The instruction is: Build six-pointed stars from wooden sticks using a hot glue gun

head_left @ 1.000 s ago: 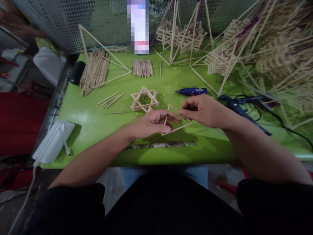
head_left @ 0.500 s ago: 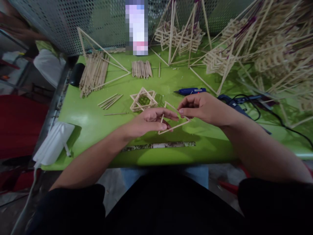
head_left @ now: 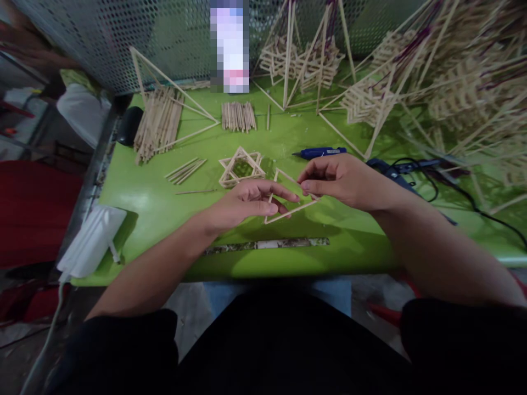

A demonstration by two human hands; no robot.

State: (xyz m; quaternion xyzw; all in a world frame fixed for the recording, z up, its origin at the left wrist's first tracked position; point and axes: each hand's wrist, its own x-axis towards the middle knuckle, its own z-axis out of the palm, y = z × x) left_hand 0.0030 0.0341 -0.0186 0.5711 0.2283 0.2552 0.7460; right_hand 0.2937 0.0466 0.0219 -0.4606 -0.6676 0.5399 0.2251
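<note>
A triangle of thin wooden sticks (head_left: 291, 212) is held up between both hands, just above the green table. My left hand (head_left: 251, 202) has its thumb and fingers around the triangle's left side, with some fingertips reaching through its middle. On the other side, my right hand (head_left: 331, 178) pinches the upper edge near the right corner between thumb and fingers. Behind my left hand lies a six-pointed star of sticks (head_left: 240, 167), layered in several sticks. A blue pen-shaped glue gun or soldering tool (head_left: 319, 153) lies just beyond my right hand.
The green table (head_left: 189, 214) carries stick bundles (head_left: 158, 123), a short-stick pile (head_left: 239, 117), loose sticks (head_left: 185, 170) and a patterned strip (head_left: 267, 243) in front. Stick frames (head_left: 366, 104) crowd the right. A white power box (head_left: 93, 241) sits left; a black cable (head_left: 473, 203) runs right.
The stick triangle has shifted very slightly to the left and up, together with both hands. Their hold looks the same, and the other things stay in place.
</note>
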